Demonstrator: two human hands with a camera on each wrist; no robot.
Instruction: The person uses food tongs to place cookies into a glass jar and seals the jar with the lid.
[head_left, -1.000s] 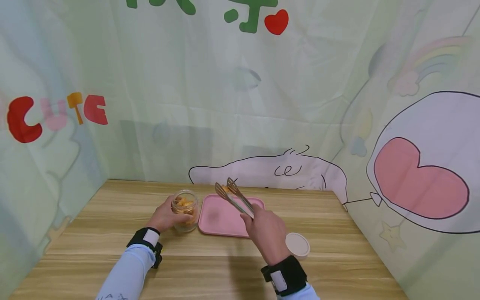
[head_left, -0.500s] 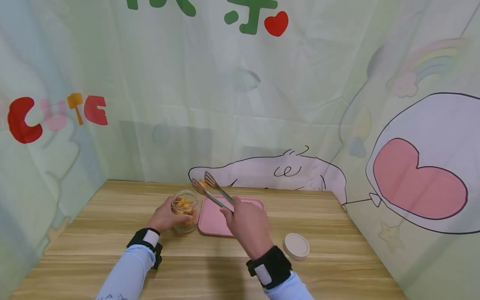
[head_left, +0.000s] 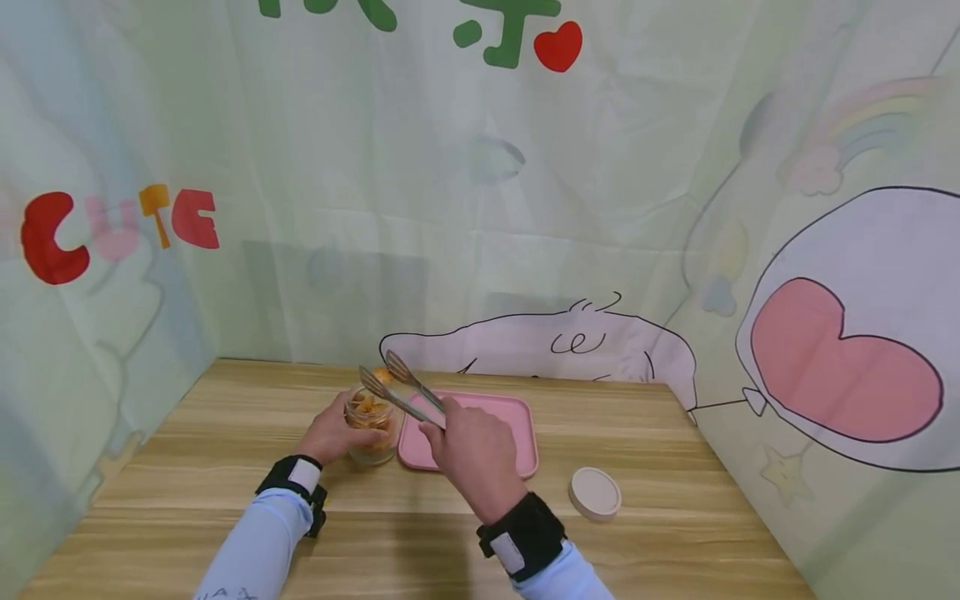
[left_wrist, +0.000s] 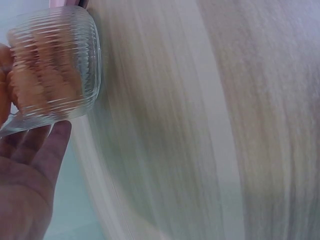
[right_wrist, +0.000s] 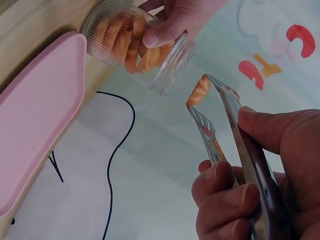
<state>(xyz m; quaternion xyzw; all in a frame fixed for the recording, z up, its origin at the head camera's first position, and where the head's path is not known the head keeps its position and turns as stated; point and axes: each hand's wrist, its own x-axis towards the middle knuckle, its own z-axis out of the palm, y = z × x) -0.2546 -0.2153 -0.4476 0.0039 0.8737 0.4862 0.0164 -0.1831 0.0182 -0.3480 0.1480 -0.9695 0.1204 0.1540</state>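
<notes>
On the wooden table my left hand (head_left: pixel 330 433) grips an uncapped, ribbed glass jar (right_wrist: pixel 120 40) from its left side, thumb across the front. Wavy orange snack pieces (left_wrist: pixel 47 75) fill much of the jar. My right hand (head_left: pixel 480 454) holds a pair of metal tongs (right_wrist: pixel 245 145) with slotted ends. Between the tong tips a single orange snack piece (right_wrist: pixel 198 91) is pinched. In the head view the tips are over the back of the jar's mouth; the right wrist view shows the piece apart from the rim.
Right of the jar lies a pink rectangular tray (head_left: pixel 513 425), partly behind my right hand. A round whitish lid (head_left: pixel 595 493) lies on the wooden table (head_left: pixel 660 533) farther right. A printed curtain (head_left: pixel 337 167) stands behind the table.
My right hand has moved left with the tongs and the snack piece, from above the tray to near the jar's mouth. The left hand and jar have stayed in place.
</notes>
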